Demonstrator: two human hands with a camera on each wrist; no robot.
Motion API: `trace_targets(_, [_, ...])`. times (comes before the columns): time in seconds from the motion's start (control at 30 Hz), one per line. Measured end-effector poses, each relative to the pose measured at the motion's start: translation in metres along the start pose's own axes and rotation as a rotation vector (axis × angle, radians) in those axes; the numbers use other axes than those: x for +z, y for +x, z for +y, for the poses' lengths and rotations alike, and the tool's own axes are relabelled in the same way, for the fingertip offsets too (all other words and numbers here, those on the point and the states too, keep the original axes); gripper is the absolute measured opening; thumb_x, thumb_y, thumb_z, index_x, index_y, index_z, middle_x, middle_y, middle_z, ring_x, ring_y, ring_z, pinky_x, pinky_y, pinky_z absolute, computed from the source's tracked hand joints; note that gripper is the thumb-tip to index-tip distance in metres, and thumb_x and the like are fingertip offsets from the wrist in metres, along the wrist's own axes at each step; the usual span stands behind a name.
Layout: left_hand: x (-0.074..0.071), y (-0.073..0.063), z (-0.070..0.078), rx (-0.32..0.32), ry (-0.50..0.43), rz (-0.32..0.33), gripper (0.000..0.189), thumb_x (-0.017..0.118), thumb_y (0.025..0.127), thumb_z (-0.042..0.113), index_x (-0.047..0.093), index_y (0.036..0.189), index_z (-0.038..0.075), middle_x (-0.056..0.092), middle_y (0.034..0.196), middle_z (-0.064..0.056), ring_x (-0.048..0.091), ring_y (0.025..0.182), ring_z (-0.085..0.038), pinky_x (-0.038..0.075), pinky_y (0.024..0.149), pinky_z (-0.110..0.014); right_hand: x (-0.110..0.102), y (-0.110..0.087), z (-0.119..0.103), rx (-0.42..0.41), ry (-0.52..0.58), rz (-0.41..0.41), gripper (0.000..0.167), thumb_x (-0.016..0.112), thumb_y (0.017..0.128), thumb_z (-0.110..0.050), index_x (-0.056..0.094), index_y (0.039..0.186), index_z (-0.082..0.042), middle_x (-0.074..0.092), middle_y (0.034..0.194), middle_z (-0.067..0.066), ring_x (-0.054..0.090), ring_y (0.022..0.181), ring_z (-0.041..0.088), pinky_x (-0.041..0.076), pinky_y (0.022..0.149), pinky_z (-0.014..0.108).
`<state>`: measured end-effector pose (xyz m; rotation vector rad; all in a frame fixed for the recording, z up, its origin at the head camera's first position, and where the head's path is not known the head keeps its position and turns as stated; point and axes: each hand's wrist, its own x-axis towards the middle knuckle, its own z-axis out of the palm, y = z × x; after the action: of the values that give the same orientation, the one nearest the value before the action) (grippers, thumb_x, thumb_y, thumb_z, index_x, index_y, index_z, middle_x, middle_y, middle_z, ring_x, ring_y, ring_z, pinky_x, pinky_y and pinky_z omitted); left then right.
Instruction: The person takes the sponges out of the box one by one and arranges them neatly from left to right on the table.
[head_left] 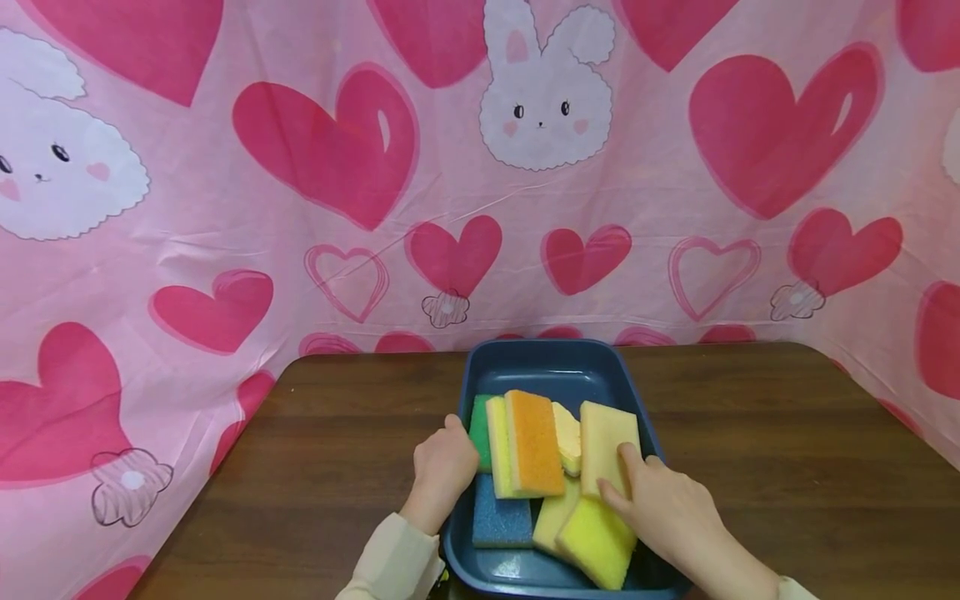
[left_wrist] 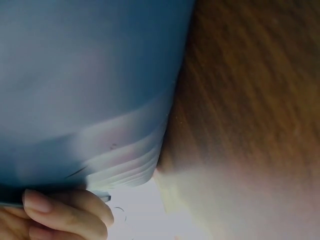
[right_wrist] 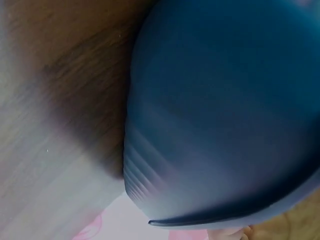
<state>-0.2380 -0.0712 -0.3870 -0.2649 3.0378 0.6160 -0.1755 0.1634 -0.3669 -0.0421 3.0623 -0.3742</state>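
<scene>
Between the two hands sits a blue bin (head_left: pixel 547 379) of sponges, reaching forward past both of them. The left hand (head_left: pixel 447 454) curls its fingers on the near-left rim, probably to steady the bin. The right hand (head_left: pixel 671 500) comes over the opposite rim, thumb and forefinger spread on a pale sponge (head_left: pixel 606 437); how hard they press, I cannot tell. The hands are well apart.

Just below the right fingers lies a bright yellow sponge (head_left: pixel 603 542), tilted over another pale one, perhaps because they are loosely heaped. Nearest the left hand are a green sponge (head_left: pixel 481 433) and, closer to the body, a blue sponge (head_left: pixel 501 512). An orange-topped sponge (head_left: pixel 534 442) leans between the hands, apparently propped by those under it.

Around the bin, beyond both hands, spreads a brown table (head_left: pixel 360 433); past its far edge hangs a pink cloth (head_left: pixel 645 192) with hearts and rabbits.
</scene>
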Motion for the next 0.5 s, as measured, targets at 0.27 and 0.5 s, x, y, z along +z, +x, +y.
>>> trace_targets(0.27, [0.0003, -0.0001, -0.0005, -0.003, 0.011, 0.005, 0.027, 0.056, 0.089, 0.018, 0.05, 0.107, 0.0, 0.052, 0.07, -0.011, 0.049, 0.062, -0.024, 0.047, 0.065, -0.038, 0.001, -0.003, -0.0018, 0.019, 0.056, 0.05, 0.061, 0.063, 0.084, -0.042, 0.042, 0.131, -0.008, 0.049, 0.089, 0.015, 0.043, 0.051, 0.022, 0.035, 0.047, 0.031])
trace_targets(0.5, [-0.0013, -0.0009, -0.0004, -0.005, 0.017, 0.003, 0.027, 0.054, 0.09, 0.018, 0.049, 0.11, 0.0, 0.052, 0.07, -0.011, 0.05, 0.062, -0.024, 0.047, 0.065, -0.039, -0.0016, -0.0029, -0.0016, 0.037, 0.14, 0.032, 0.067, 0.066, 0.085, -0.039, 0.039, 0.136, -0.006, 0.047, 0.099, 0.019, 0.045, 0.056, 0.021, 0.04, 0.051, 0.029])
